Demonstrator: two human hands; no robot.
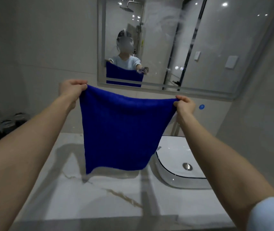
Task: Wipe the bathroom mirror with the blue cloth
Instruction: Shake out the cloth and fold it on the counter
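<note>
Two bare forearms run back from the fingers (80,82). Far behind the fingers, the right arm (224,164) ends in a pale blue short fabric sleeve (269,214). A sliver of the same pale blue fabric edges the left arm (24,155). The reflection shows a pale blue short-sleeved T-shirt (126,61) and a white head strap (124,31).

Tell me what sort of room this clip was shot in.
A bathroom, most likely: a wall mirror hangs over a marble-look counter with a white basin, and a shower head shows in the reflection. The left hand and right hand pinch a cloth by its top corners.
</note>
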